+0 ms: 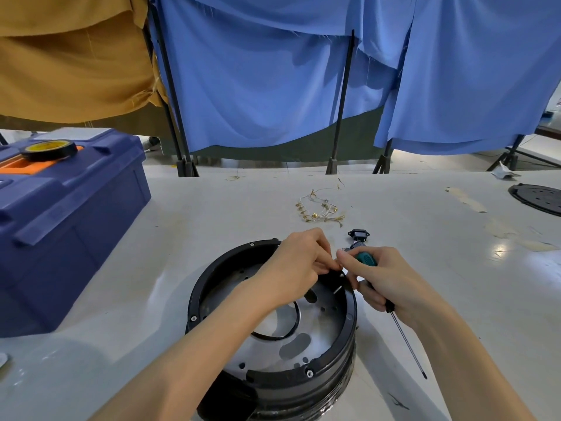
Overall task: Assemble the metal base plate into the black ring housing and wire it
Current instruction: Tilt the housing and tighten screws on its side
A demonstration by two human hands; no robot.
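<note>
Colours: ring housing (194,302) black; base plate (321,326) plain silver-grey. screwdriver (365,259) has a teal handle and dark shaft. toolbox (76,208) dark blue, orange inset. tape roll (48,149) black, yellow core. wire bundle (320,209) white, gold terminals. table (212,214) off-white. curtains (258,86) blue; cloth (69,62) mustard.

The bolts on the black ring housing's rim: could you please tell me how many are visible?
3 on the black ring housing: one bolt far left, another at the left, a third near right. The left hand and right hand may hide others.
</note>
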